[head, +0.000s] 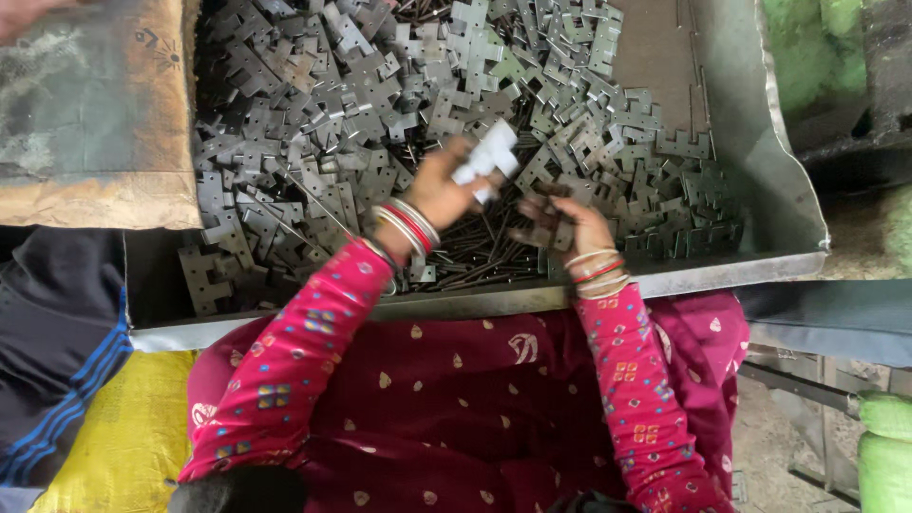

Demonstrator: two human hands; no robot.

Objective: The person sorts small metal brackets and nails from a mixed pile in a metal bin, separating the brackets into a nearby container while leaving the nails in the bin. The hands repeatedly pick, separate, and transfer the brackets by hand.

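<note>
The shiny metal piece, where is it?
In the head view, the shiny metal piece is held up in the left hand, above the pile of hinge plates in the tray.

dull grey metal plates (380,104) (one (486,157) shiny), steel tray (779,190)

The scene is lit by soft daylight; glare is seen on one raised metal piece (487,157), blurred by motion.
</note>
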